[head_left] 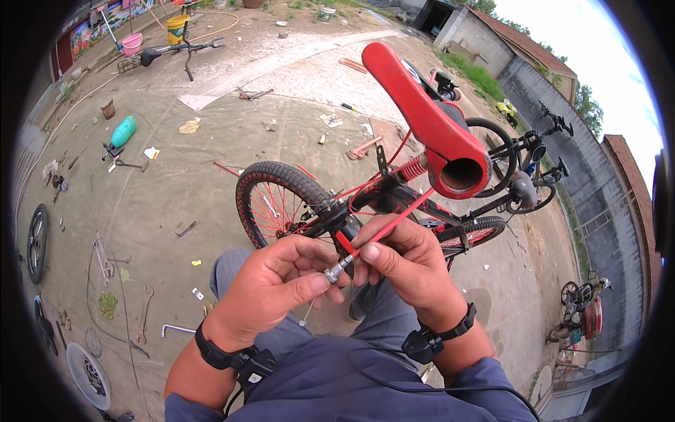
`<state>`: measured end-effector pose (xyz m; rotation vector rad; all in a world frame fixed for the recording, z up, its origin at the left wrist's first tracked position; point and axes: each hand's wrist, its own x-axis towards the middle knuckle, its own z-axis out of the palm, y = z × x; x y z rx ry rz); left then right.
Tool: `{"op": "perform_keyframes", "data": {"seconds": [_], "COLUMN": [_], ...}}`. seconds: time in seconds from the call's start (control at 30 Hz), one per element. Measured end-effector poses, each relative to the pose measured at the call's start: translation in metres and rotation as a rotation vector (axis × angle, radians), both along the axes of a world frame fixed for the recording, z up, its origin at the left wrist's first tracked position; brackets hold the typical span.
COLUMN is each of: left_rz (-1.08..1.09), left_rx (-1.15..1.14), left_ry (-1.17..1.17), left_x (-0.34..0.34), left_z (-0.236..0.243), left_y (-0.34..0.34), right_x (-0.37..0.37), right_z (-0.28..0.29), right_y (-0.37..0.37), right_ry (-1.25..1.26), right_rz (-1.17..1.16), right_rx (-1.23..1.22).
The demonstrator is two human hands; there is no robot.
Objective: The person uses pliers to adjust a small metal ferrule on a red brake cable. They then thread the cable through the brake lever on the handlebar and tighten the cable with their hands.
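Observation:
Both my hands are together over my lap, working on a red cable (pixel 406 212). My left hand (pixel 285 273) pinches the silver metal fitting (pixel 336 270) at its end between thumb and fingers. A thin bare wire with a small knob at its tip (pixel 303 323) hangs below that hand. Just to the right, my right hand (pixel 408 264) grips the red housing close to the fitting. The cable runs up to a black and red bicycle (pixel 383 193) in front of me. A long red part with a round opening (pixel 415 105) rises above its frame.
The bicycle's knobby tyre (pixel 281 179) stands ahead of my left hand. Wrenches (pixel 145 309), a loose wheel (pixel 38 243), a white basin (pixel 88 376) and a green bottle (pixel 124 131) lie at left. Another bicycle (pixel 534 151) and a toppled frame (pixel 176 50) are farther off.

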<state>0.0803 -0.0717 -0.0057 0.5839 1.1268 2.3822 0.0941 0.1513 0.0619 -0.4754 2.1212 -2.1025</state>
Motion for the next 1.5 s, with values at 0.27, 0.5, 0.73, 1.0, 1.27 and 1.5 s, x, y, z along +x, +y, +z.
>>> {"op": "perform_keyframes", "data": {"seconds": [0.27,0.5,0.73,1.0,1.27,1.5], "left_rz": [-0.078,-0.105,-0.304,-0.079,0.167,-0.023], "left_rx": [0.163,0.367,0.808,0.91,0.812,0.87], "left_ry": [-0.04,-0.117,-0.018,0.058,0.124,0.073], "left_x": [-0.012,-0.024,-0.054,-0.094,-0.141,-0.144], "left_z": [-0.02,-0.023,-0.002,0.027,0.073,0.051], "left_y": [0.002,0.001,0.015,0.033,0.054,0.054], "right_x": [0.0,0.014,-0.057,-0.096,-0.121,-0.118], "right_z": [0.015,0.109,0.157,0.153,0.146,0.136], "right_y": [0.001,0.032,0.037,0.014,0.02,0.015], "right_ry": [-0.061,0.79,1.031,0.78,0.787,0.643], "right_rz": [-0.033,-0.319,-0.328,-0.069,0.101,0.029], "right_rx": [0.075,0.56,0.901,0.719,0.547,0.471]}}
